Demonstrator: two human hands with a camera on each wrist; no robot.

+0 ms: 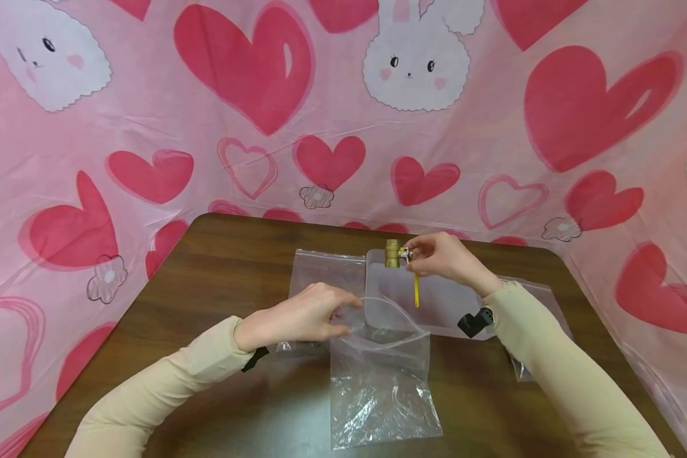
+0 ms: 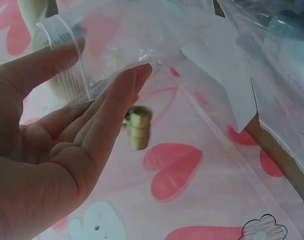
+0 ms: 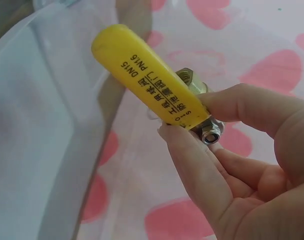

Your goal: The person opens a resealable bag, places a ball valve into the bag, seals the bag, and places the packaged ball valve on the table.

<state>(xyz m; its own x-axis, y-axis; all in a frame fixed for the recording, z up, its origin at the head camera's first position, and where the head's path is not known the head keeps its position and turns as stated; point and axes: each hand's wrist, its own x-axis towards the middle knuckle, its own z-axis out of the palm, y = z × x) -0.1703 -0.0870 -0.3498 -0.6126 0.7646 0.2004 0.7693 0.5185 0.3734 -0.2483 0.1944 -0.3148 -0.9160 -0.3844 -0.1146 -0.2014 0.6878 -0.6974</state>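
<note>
My right hand (image 1: 439, 256) pinches a brass ball valve (image 1: 393, 253) by its stem end, holding it up behind the bag's mouth. The valve's yellow lever handle (image 3: 149, 82) with black print hangs downward in the head view. My left hand (image 1: 300, 316) is at the mouth of a clear zip bag (image 1: 380, 394), thumb and fingers spread apart. In the left wrist view the bag's ribbed strip (image 2: 72, 65) runs between thumb and fingers. The bag's mouth gapes, and its lower part lies toward the near side of the table.
A whitish translucent tray (image 1: 446, 305) stands behind the bag, under the right hand. Another clear bag (image 1: 326, 270) lies to its left, and a further one (image 1: 541, 299) is partly hidden by the right sleeve. The brown wooden table (image 1: 217, 273) meets a pink heart-patterned cloth (image 1: 343, 83).
</note>
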